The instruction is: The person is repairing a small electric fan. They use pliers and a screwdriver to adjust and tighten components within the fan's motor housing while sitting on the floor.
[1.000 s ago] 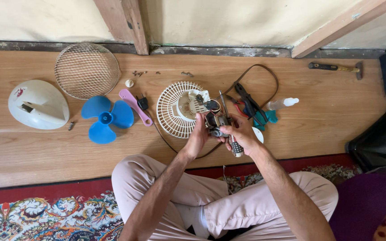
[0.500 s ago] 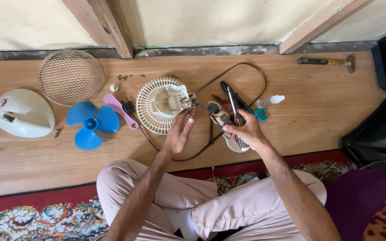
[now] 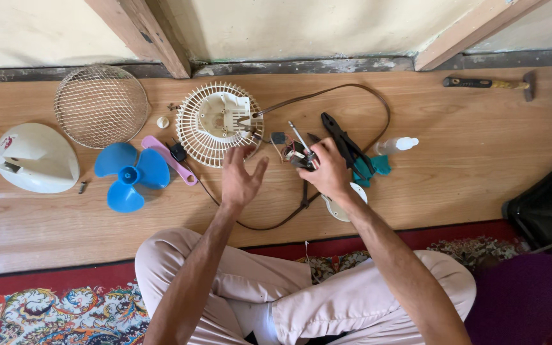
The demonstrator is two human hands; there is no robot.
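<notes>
I sit cross-legged before a wooden floor strewn with parts of a small fan. My right hand (image 3: 328, 171) grips a small fan motor (image 3: 299, 155) with a metal shaft and coloured wires. My left hand (image 3: 241, 179) hovers empty, fingers spread, just below the white rear fan guard (image 3: 212, 121). A brown power cord (image 3: 346, 96) loops from the guard around behind the motor. Black pliers (image 3: 343, 142) lie just right of my right hand, beside a teal piece (image 3: 373, 167).
A wire front grille (image 3: 100, 105), a blue fan blade (image 3: 129, 174), a white fan housing (image 3: 33, 158) and a pink tool (image 3: 168, 160) lie at the left. A small white bottle (image 3: 397, 145) and a hammer (image 3: 487, 83) lie right. A patterned rug (image 3: 46, 313) lies under me.
My hands have come apart. The left hand let go of the motor and opened beside the guard, while the right hand kept the motor and lowered it toward the floor.
</notes>
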